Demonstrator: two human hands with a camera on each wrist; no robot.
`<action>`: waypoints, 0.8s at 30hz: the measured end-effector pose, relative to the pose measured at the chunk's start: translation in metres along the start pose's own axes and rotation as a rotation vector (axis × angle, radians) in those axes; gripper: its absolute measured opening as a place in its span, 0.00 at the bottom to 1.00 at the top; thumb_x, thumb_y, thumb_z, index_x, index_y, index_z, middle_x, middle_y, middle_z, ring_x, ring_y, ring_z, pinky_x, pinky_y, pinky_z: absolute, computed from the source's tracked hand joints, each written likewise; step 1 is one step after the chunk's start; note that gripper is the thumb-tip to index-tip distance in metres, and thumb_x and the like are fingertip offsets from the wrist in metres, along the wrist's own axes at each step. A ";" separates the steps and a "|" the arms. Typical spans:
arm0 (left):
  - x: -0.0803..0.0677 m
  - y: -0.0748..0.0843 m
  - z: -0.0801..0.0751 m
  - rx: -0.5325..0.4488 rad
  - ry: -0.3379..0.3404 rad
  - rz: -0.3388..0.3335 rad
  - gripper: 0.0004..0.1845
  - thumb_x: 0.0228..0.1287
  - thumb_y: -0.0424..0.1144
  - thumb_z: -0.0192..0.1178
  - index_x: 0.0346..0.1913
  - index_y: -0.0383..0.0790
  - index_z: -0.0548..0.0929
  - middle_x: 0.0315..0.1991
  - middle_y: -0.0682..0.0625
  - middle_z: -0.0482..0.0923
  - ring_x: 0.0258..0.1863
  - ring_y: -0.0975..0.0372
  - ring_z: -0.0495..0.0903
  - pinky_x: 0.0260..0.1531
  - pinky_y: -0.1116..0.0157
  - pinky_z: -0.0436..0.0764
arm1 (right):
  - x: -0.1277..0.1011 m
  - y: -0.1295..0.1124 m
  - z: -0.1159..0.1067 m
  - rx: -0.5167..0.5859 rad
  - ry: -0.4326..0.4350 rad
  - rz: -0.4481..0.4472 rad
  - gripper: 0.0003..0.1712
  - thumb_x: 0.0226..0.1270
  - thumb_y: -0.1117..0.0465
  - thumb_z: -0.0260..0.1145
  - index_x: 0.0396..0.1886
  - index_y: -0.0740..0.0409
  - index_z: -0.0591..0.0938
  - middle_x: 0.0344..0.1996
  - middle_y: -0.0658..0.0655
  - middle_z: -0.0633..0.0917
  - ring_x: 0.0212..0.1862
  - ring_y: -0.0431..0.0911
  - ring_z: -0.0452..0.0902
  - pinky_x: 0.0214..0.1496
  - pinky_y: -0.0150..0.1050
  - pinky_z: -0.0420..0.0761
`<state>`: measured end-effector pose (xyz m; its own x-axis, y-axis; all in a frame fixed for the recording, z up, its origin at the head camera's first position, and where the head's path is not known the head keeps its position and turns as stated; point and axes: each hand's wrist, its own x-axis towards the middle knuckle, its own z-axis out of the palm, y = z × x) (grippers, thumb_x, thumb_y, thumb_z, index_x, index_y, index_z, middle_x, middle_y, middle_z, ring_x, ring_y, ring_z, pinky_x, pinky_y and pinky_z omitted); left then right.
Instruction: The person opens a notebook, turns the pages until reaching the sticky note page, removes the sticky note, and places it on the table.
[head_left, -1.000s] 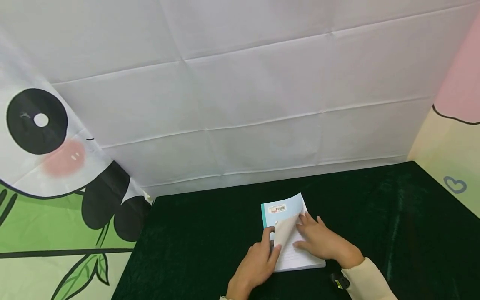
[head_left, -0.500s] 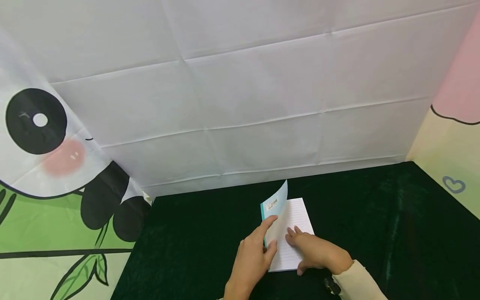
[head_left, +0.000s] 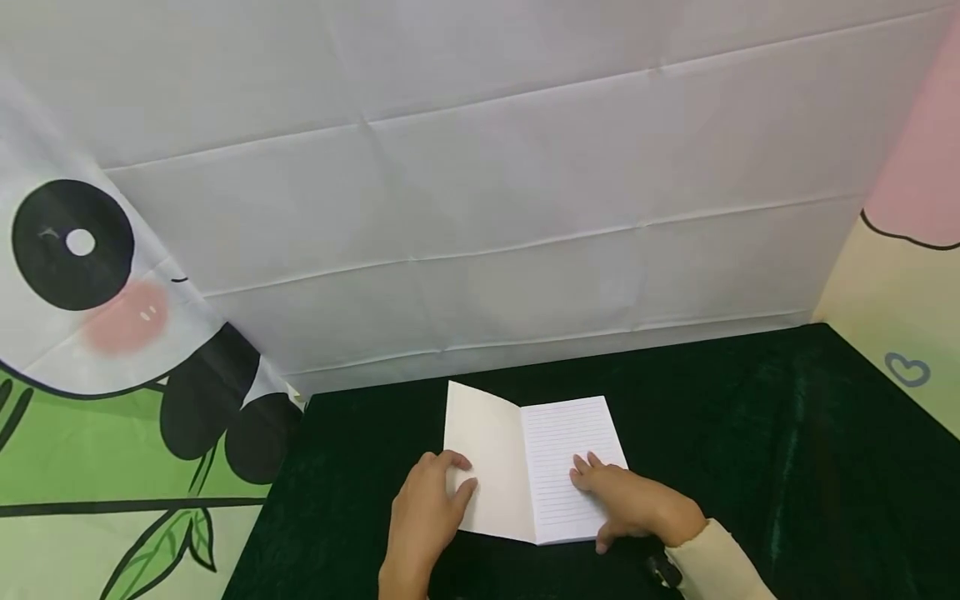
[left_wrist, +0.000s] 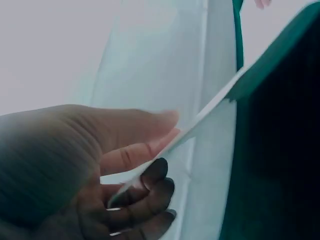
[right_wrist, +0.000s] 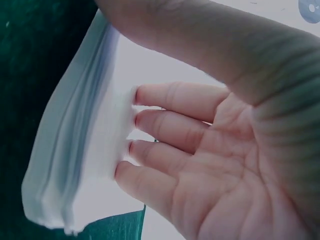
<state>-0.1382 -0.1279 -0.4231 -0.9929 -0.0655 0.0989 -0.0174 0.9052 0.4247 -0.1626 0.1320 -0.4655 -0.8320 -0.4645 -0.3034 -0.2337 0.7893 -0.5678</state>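
Pinching thin cover (head_left: 483, 454), L hand (head_left: 423, 521)

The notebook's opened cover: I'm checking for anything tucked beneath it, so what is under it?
Under the cover the left hand's fingers curl, pinching its edge against the thumb. The dark green cloth lies below; anything further beneath is hidden.

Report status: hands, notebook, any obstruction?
Left hand pinches the opened cover, thumb on top. Right hand fingers flat on the lined page. Notebook lies open on the dark green cloth. Nothing in the way.
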 end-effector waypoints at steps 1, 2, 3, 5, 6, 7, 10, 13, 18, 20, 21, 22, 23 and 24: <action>0.002 -0.005 0.002 -0.018 -0.021 -0.019 0.12 0.57 0.40 0.74 0.43 0.46 0.85 0.39 0.46 0.81 0.32 0.61 0.75 0.33 0.59 0.80 | 0.000 0.001 -0.001 0.009 -0.002 0.000 0.54 0.40 0.64 0.85 0.71 0.63 0.71 0.78 0.63 0.64 0.81 0.62 0.53 0.79 0.62 0.57; 0.003 -0.011 0.003 -0.033 -0.045 -0.037 0.13 0.57 0.41 0.74 0.43 0.46 0.83 0.40 0.46 0.81 0.33 0.61 0.75 0.34 0.58 0.81 | 0.000 0.002 -0.002 0.019 -0.002 -0.002 0.54 0.39 0.65 0.85 0.71 0.63 0.71 0.78 0.63 0.64 0.81 0.62 0.53 0.79 0.62 0.57; 0.005 -0.016 0.005 -0.046 -0.074 -0.057 0.14 0.57 0.41 0.74 0.44 0.46 0.82 0.39 0.46 0.81 0.32 0.60 0.76 0.35 0.57 0.81 | 0.000 0.003 -0.002 0.028 -0.003 -0.003 0.54 0.39 0.65 0.85 0.71 0.63 0.72 0.78 0.63 0.64 0.80 0.62 0.53 0.79 0.63 0.57; 0.006 -0.025 0.009 -0.058 -0.143 -0.092 0.16 0.58 0.41 0.73 0.45 0.47 0.78 0.39 0.46 0.80 0.32 0.59 0.76 0.36 0.56 0.80 | 0.000 0.005 -0.002 0.041 0.000 -0.005 0.54 0.38 0.66 0.85 0.70 0.62 0.73 0.78 0.62 0.65 0.80 0.63 0.54 0.78 0.64 0.57; 0.007 -0.030 0.012 -0.062 -0.175 -0.107 0.17 0.58 0.40 0.73 0.45 0.47 0.76 0.39 0.46 0.80 0.33 0.58 0.76 0.36 0.55 0.80 | 0.000 0.005 -0.002 0.046 0.001 -0.008 0.54 0.38 0.66 0.85 0.70 0.62 0.73 0.78 0.62 0.65 0.80 0.63 0.54 0.78 0.64 0.57; 0.007 -0.033 0.014 -0.064 -0.206 -0.117 0.18 0.58 0.40 0.73 0.45 0.47 0.75 0.38 0.46 0.79 0.33 0.58 0.76 0.36 0.55 0.80 | 0.000 0.006 -0.002 0.050 0.002 -0.008 0.54 0.38 0.66 0.85 0.70 0.61 0.73 0.78 0.62 0.65 0.80 0.64 0.55 0.78 0.65 0.57; 0.009 -0.041 0.021 -0.063 -0.262 -0.127 0.20 0.56 0.41 0.74 0.46 0.47 0.73 0.37 0.45 0.78 0.33 0.57 0.75 0.36 0.55 0.79 | 0.001 0.008 -0.002 0.050 0.008 -0.013 0.54 0.37 0.65 0.86 0.70 0.61 0.73 0.78 0.62 0.64 0.79 0.64 0.55 0.78 0.65 0.58; 0.011 -0.045 0.028 -0.057 -0.289 -0.131 0.23 0.54 0.43 0.75 0.46 0.48 0.73 0.37 0.45 0.76 0.32 0.56 0.74 0.33 0.57 0.77 | 0.001 0.009 -0.002 0.053 0.010 -0.009 0.54 0.37 0.65 0.86 0.70 0.61 0.73 0.78 0.61 0.64 0.80 0.64 0.55 0.78 0.65 0.57; 0.012 -0.047 0.040 0.002 -0.239 -0.118 0.26 0.48 0.48 0.79 0.45 0.48 0.74 0.46 0.40 0.73 0.41 0.52 0.71 0.40 0.52 0.77 | 0.003 0.012 -0.004 0.066 0.003 0.007 0.53 0.37 0.65 0.86 0.70 0.59 0.74 0.78 0.60 0.65 0.80 0.62 0.54 0.79 0.64 0.56; 0.012 -0.048 0.043 0.008 -0.211 -0.095 0.26 0.47 0.47 0.79 0.44 0.47 0.74 0.60 0.37 0.70 0.52 0.46 0.69 0.51 0.46 0.75 | 0.004 0.012 -0.005 0.069 -0.002 0.010 0.53 0.37 0.65 0.86 0.69 0.59 0.74 0.78 0.60 0.65 0.80 0.62 0.55 0.79 0.64 0.56; 0.013 -0.047 0.045 0.004 -0.215 -0.072 0.25 0.47 0.45 0.79 0.43 0.48 0.74 0.68 0.36 0.66 0.59 0.43 0.67 0.58 0.42 0.72 | 0.005 0.012 -0.005 0.070 -0.003 0.009 0.53 0.36 0.65 0.86 0.69 0.59 0.74 0.78 0.60 0.65 0.80 0.62 0.55 0.79 0.64 0.57; 0.013 -0.046 0.046 -0.006 -0.230 -0.038 0.23 0.50 0.42 0.78 0.43 0.48 0.75 0.74 0.35 0.60 0.66 0.40 0.64 0.65 0.38 0.66 | 0.005 0.013 -0.005 0.072 -0.002 0.009 0.53 0.36 0.65 0.86 0.69 0.59 0.75 0.78 0.60 0.65 0.80 0.62 0.55 0.79 0.64 0.57; 0.014 -0.044 0.046 -0.015 -0.260 0.008 0.20 0.53 0.38 0.75 0.43 0.50 0.75 0.79 0.36 0.55 0.73 0.38 0.59 0.70 0.34 0.59 | 0.005 0.013 -0.005 0.077 -0.002 0.010 0.53 0.36 0.66 0.86 0.69 0.59 0.75 0.78 0.61 0.65 0.80 0.62 0.55 0.79 0.64 0.57; 0.015 -0.041 0.047 -0.034 -0.303 0.054 0.18 0.55 0.31 0.72 0.43 0.51 0.75 0.81 0.37 0.52 0.77 0.37 0.54 0.73 0.33 0.52 | 0.006 0.013 -0.004 0.078 0.000 0.009 0.53 0.36 0.66 0.86 0.69 0.59 0.75 0.78 0.61 0.65 0.80 0.62 0.55 0.78 0.64 0.57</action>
<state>-0.1575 -0.1459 -0.4814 -0.9822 0.1154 -0.1480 0.0356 0.8889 0.4567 -0.1722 0.1411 -0.4713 -0.8336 -0.4579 -0.3089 -0.1865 0.7597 -0.6229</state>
